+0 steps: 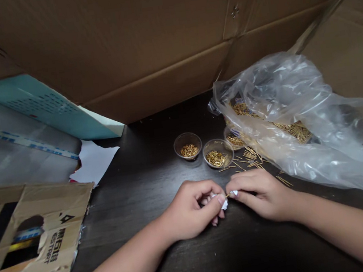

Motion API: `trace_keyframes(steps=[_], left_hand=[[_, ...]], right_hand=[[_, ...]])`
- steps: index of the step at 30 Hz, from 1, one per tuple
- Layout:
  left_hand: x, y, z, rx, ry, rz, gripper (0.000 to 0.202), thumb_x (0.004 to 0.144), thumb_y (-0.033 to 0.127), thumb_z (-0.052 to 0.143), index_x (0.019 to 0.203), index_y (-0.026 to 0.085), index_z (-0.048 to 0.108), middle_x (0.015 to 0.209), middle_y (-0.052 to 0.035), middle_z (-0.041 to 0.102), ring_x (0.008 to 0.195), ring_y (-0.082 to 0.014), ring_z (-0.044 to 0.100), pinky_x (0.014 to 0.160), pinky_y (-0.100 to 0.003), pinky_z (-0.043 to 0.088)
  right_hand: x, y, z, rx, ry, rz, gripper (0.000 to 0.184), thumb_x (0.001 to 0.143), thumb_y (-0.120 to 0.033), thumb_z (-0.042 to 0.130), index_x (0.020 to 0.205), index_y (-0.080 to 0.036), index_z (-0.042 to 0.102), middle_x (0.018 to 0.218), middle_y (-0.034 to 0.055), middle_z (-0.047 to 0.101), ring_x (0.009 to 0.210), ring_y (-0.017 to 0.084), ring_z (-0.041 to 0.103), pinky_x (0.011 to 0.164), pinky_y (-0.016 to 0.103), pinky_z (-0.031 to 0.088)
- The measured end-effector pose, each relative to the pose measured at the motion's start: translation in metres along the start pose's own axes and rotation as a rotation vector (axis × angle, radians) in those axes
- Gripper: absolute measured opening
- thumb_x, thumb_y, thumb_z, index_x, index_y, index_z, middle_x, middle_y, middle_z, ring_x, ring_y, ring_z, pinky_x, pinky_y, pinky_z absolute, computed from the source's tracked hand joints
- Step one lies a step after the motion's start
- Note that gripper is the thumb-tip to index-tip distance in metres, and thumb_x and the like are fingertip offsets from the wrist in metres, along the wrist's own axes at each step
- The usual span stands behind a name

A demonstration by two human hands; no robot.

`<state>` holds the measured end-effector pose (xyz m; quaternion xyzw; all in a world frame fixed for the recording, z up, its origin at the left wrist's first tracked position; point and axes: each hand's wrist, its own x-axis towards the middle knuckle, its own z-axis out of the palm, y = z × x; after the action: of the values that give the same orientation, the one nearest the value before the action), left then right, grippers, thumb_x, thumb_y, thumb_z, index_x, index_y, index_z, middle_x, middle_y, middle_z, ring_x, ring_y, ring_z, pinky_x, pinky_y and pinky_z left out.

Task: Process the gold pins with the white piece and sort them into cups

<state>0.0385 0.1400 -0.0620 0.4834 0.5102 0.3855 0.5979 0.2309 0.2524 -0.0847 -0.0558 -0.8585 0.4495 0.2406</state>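
My left hand and my right hand meet at the middle of the dark wooden table. The left fingers pinch a crumpled white scrap of paper or tissue. The right fingertips pinch a thin gold pin against that scrap. Just beyond my hands stand several clear plastic cups of short gold pins, the nearest within a hand's length. Loose gold pins lie scattered beside it. A clear plastic bag holds more pins to the right.
A brown cardboard panel slopes overhead and closes off the far side. A torn cardboard sheet lies at the lower left. Beyond it are a teal board and a white paper scrap. Several stray pins lie near the bag's lower edge.
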Motion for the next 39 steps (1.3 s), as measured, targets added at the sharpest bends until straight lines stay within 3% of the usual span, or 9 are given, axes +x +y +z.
trace_keyframes(steps=[29,39], left_hand=[[-0.0007,0.0,0.0013,0.045,0.017,0.032,0.024,0.096,0.032,0.058,0.086,0.011,0.062,0.065,-0.0055,0.066,0.05,-0.0099,0.058,0.049,-0.018,0.047],[-0.0036,-0.0021,0.0016,0.283,0.085,0.194,0.018,0.097,0.022,0.055,0.084,0.013,0.064,0.064,-0.0024,0.067,0.052,-0.0095,0.06,0.054,-0.018,0.045]], right_hand=[[-0.0007,0.0019,0.0005,0.021,-0.021,0.023,0.02,0.103,-0.02,0.049,0.092,-0.018,0.066,0.075,0.0014,0.063,0.066,0.012,0.057,0.064,0.021,0.044],[-0.0011,0.0013,0.0007,-0.098,-0.031,-0.006,0.019,0.102,-0.016,0.048,0.091,-0.018,0.063,0.071,0.0006,0.059,0.063,0.012,0.053,0.062,0.023,0.041]])
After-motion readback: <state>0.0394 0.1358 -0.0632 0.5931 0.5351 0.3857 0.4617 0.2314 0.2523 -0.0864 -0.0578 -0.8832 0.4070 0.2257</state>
